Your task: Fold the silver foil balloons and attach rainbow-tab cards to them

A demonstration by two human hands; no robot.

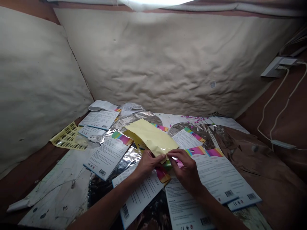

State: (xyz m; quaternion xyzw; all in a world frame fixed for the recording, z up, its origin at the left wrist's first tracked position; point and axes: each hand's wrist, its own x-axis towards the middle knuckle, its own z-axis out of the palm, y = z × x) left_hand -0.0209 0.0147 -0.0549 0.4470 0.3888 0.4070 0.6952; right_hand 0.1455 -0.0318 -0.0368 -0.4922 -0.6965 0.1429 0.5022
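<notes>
A pale yellow sticker sheet [153, 135] is bent over in front of me, its plain side up. My left hand [150, 161] is closed on its near edge, thumb on top. My right hand [184, 164] pinches at the same near corner, fingertips almost touching the left thumb. Whether a loose label sits between those fingertips is too small to see. Below both hands lie white printed cards with rainbow-coloured tops, among them one card [137, 195] under my left forearm and another card [187, 204] under my right.
Another yellow sheet [69, 137] with rows of dark labels lies at the left. More cards [109, 155] and clear plastic film [127, 119] cover the table. Brown paper [259, 159] lies at the right, below a wall socket [279, 66] with hanging white cables. Padded walls enclose the back.
</notes>
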